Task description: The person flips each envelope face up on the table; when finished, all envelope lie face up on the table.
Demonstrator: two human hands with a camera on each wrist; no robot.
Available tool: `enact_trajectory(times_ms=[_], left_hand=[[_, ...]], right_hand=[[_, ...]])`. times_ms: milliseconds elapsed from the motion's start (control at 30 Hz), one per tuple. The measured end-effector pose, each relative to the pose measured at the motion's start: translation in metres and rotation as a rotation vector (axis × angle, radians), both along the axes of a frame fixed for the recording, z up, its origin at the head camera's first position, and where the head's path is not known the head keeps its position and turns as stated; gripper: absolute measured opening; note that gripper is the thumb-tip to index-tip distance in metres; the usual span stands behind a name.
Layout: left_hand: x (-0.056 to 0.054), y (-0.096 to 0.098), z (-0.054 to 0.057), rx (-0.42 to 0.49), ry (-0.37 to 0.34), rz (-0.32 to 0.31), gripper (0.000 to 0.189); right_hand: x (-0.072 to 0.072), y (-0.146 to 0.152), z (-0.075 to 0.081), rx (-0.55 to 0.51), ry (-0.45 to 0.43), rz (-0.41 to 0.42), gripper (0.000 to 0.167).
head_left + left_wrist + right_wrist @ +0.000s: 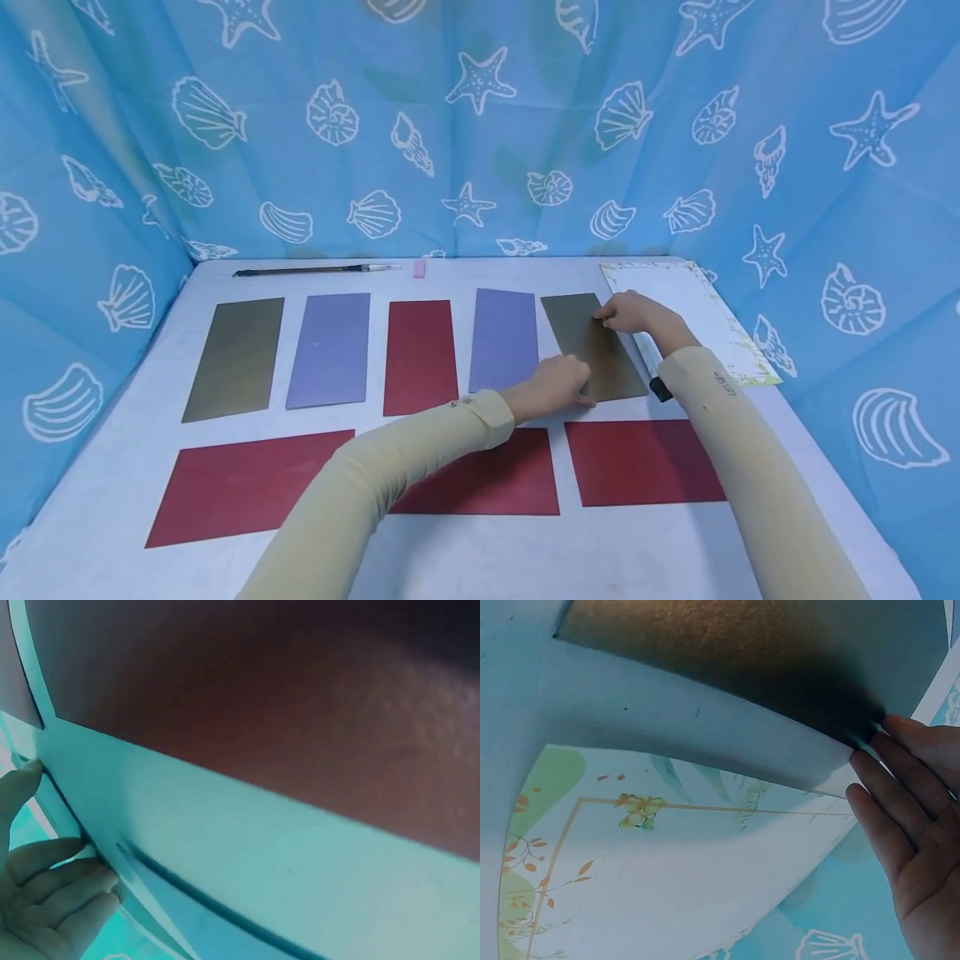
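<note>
A flat olive-brown rectangular card (566,321) lies slightly tilted at the right end of the back row. My right hand (641,317) pinches its right edge near the far corner; the right wrist view shows the thumb over the edge and the fingers (911,780) against it. At the card's left side, near its front corner, my left hand (551,385) grips the edge, thumb by the front edge. In the left wrist view the thumb and curled fingers (60,896) stand along a thin dark edge. A dark red card (247,712) fills much of that view.
Left of the hands stand a purple card (506,333), a red card (420,350), another purple card (330,350) and a brown card (236,354). Red cards (247,483) line the front. A floral-bordered sheet (697,308), brush (300,270) and pink block (419,268) lie behind.
</note>
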State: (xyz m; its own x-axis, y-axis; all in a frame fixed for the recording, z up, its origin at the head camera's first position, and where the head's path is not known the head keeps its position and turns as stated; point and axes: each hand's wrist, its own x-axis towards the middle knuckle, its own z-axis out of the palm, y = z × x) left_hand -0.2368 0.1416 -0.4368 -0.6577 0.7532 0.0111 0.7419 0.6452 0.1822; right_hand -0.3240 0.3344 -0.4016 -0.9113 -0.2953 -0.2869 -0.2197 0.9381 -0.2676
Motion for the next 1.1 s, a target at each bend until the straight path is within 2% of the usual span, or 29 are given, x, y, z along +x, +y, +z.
enact_trajectory(times_ms=[233,367,467,667,767,900,1000,1100], left_hand=[[0.003,-0.004,0.001,-0.067,0.080,-0.090,0.016],[0.006,-0.011,0.001,-0.068,0.081,-0.116,0.019],[0.012,-0.017,0.000,-0.053,0.114,-0.142,0.023],[0.025,-0.028,-0.002,-0.080,0.356,-0.218,0.025],[0.029,-0.034,-0.001,-0.076,0.431,-0.239,0.030],[0.029,-0.045,0.004,-0.015,0.431,-0.222,0.035],[0.027,-0.053,0.007,0.056,0.389,-0.199,0.037],[0.025,-0.059,0.008,0.111,0.350,-0.189,0.038]], right_hand=[[-0.002,0.000,0.000,-0.027,0.001,0.004,0.034],[-0.004,0.006,-0.003,-0.079,0.023,-0.010,0.037],[-0.005,0.011,-0.006,-0.138,0.030,-0.056,0.040],[-0.004,0.024,-0.011,-0.203,0.050,-0.123,0.044],[-0.004,0.027,-0.012,-0.230,0.043,-0.130,0.049],[-0.004,0.028,-0.010,-0.265,0.052,-0.104,0.054],[-0.004,0.028,-0.009,-0.284,0.070,-0.075,0.053],[-0.004,0.029,-0.008,-0.329,0.066,-0.085,0.050]])
